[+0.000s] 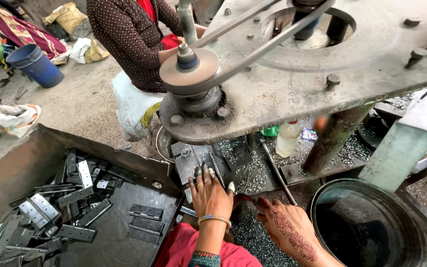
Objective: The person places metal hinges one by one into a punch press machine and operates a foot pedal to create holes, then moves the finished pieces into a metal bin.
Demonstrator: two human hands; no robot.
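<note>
The machine's thick grey top plate overhangs the work area and hides much of what lies under it; the plate runs off the frame at the top and right. A pulley with a belt sits on its left end. The person seated across the machine is cut off above the chest, showing only a dotted brown sleeve.

Under the plate stands a clear plastic bottle with a pale liquid and a red cap, its top partly hidden by the plate's edge. Beside it lie a small green packet and a blue one, both too small to make out. A blue bucket stands on the floor at upper left, near cloth bags.

The left hand, with rings and a bangle, lies flat with fingers spread on a small metal piece on the machine's bench, among metal shavings; whether it grips the piece cannot be told. The right hand, with a henna pattern, rests nearby with fingers curled downward into the shavings; what it touches is hidden under the palm.

To the left, a metal tray holds a heap of flat hinges. A dark round drum stands at lower right.
</note>
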